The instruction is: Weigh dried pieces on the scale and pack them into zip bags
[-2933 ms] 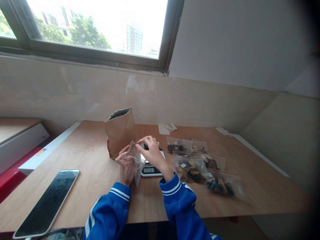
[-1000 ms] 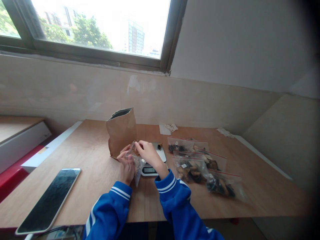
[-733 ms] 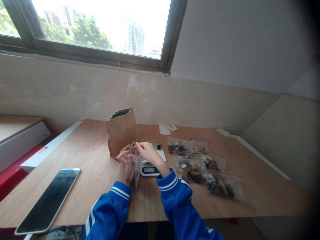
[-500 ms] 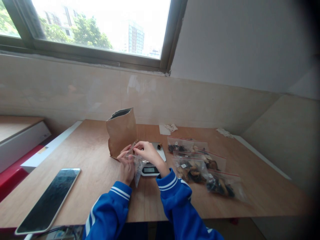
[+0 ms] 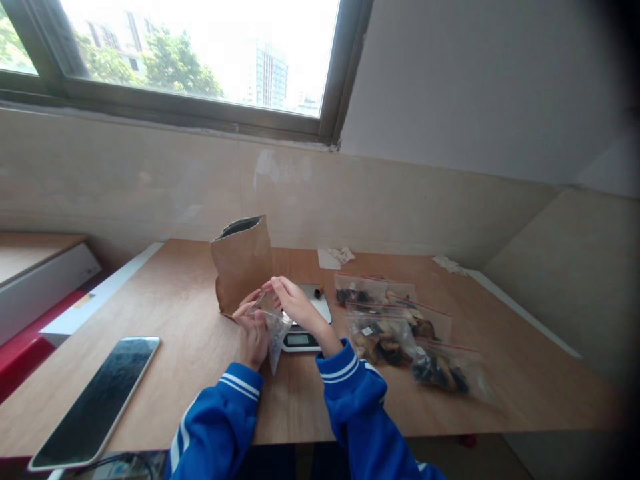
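My left hand [image 5: 254, 333] is closed around a clear plastic bag [image 5: 276, 340], which hangs in front of the scale with its mouth upward. Over that mouth is my right hand [image 5: 295, 303], its fingers bent together near the left fingertips; whatever they pinch is too small to make out. Partly behind my right hand lies a small digital scale [image 5: 323, 308]. One curled brown dried piece [image 5: 319, 292] rests on its plate. An upright brown paper pouch [image 5: 243, 267], open at the top, stands just beyond my left hand.
Several zip bags [image 5: 383, 337] of dark and brown dried pieces lie right of the scale. A phone [image 5: 97, 403] is at the table's left front. Crumpled tissue [image 5: 344, 255] and another scrap [image 5: 450, 266] sit along the back edge, below the wall.
My right hand has lifted slightly and its fingers have shifted at the bag's mouth. A brown bit seen by its fingertips no longer shows there. My left hand keeps its place.
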{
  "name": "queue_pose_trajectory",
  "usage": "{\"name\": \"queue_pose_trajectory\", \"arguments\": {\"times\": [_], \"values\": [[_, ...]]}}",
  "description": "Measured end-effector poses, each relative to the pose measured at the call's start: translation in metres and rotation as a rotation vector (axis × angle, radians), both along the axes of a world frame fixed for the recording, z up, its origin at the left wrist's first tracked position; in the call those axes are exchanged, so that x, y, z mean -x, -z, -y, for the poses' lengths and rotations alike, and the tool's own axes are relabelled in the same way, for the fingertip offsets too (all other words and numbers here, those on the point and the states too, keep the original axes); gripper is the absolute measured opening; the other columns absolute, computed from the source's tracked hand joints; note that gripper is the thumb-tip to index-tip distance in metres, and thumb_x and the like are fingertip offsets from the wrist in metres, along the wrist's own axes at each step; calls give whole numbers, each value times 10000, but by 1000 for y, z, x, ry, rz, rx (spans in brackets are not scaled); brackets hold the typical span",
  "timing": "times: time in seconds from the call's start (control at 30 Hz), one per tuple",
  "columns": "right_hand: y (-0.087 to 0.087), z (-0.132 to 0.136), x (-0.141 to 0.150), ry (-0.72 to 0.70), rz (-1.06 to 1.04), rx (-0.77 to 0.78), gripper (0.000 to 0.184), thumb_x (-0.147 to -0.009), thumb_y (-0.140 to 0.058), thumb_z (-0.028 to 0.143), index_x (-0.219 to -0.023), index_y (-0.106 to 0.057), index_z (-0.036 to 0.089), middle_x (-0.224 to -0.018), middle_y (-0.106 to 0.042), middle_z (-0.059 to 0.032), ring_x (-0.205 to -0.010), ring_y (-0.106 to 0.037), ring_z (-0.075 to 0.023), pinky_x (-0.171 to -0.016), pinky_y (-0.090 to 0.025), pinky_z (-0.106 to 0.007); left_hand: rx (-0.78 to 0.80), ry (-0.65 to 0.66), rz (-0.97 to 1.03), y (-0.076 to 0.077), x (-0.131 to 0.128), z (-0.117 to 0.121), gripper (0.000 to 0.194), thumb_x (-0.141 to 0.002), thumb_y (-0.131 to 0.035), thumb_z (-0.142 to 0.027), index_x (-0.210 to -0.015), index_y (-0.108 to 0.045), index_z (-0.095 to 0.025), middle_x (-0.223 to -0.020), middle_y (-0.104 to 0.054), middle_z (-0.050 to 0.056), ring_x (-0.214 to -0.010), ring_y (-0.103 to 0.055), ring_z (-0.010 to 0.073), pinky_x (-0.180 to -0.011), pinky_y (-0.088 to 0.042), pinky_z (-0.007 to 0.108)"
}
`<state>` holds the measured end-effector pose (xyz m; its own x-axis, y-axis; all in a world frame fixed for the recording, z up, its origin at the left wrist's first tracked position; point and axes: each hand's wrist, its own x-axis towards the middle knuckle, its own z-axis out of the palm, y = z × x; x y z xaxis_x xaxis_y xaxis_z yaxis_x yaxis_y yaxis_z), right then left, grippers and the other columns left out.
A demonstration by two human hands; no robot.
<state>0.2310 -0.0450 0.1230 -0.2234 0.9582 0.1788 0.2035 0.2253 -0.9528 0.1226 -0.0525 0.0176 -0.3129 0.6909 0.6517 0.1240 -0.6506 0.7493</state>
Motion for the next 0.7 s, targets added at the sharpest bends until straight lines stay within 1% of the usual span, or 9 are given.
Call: {"name": "queue_pose_trajectory", "arguments": {"times": [0.13,0.23,0.33,0.37,0.43,0.5,0.57,0.63,0.7], "values": [[0,0,1,2,-70,-91,401,-955,-336,458,-938,-634,190,-983,-660,-46,-956,-599,-154,-882,-437,-279,41,-42,-13,1,1,0,243,-945,-388,-411,-1083,-334,-219,-1300,-486,171,-1182,-534,228,-965,-443,505],[7,-6,-7,146,-13,-245,358,-966,-318,370,-929,-630,198,-970,-645,-48,-974,-585,-158,-904,-427,-284,39,-41,8,1,2,0,247,-941,-398,-416,-1086,-341,-224,-1292,-499,154,-1173,-538,219,-973,-435,509],[29,-15,-27,405,224,-365,267,-929,-370,251,-931,-629,187,-997,-613,-78,-1013,-545,-194,-948,-397,-333,41,-41,42,1,2,0,244,-928,-426,-426,-1064,-364,-233,-1288,-512,139,-1168,-545,215,-993,-422,503],[40,-19,-36,503,323,-372,234,-901,-400,214,-945,-626,172,-1021,-598,-99,-1031,-529,-216,-960,-386,-361,51,-42,50,0,2,1,247,-923,-437,-429,-1059,-373,-234,-1287,-517,136,-1166,-548,216,-996,-421,502],[61,-24,-53,605,494,-327,250,-849,-428,142,-1014,-615,133,-1070,-580,-138,-1056,-509,-249,-969,-375,-401,74,-46,59,0,2,1,251,-914,-456,-432,-1056,-388,-236,-1283,-525,130,-1163,-553,221,-993,-426,504],[80,-28,-68,633,598,-295,283,-817,-435,104,-1039,-610,115,-1073,-580,-155,-1053,-508,-261,-958,-380,-413,93,-40,64,0,2,2,256,-909,-467,-432,-1061,-399,-237,-1283,-527,128,-1164,-552,223,-992,-430,504],[92,-30,-77,630,638,-299,280,-803,-441,94,-1021,-615,122,-1053,-590,-148,-1027,-522,-255,-936,-396,-404,112,-28,78,1,2,2,270,-908,-467,-440,-1064,-399,-231,-1276,-531,132,-1159,-556,223,-991,-435,499],[95,-31,-80,624,625,-311,244,-799,-459,106,-975,-625,134,-1017,-606,-135,-992,-542,-245,-915,-412,-392,139,-36,97,3,4,1,285,-908,-460,-455,-1058,-396,-221,-1254,-539,142,-1148,-564,222,-984,-446,484],[92,-30,-79,607,561,-306,209,-810,-473,141,-946,-633,138,-979,-630,-125,-951,-568,-235,-892,-429,-379,152,-34,113,5,5,-1,298,-909,-450,-467,-1058,-387,-216,-1240,-539,151,-1144,-566,221,-963,-466,462]]}}
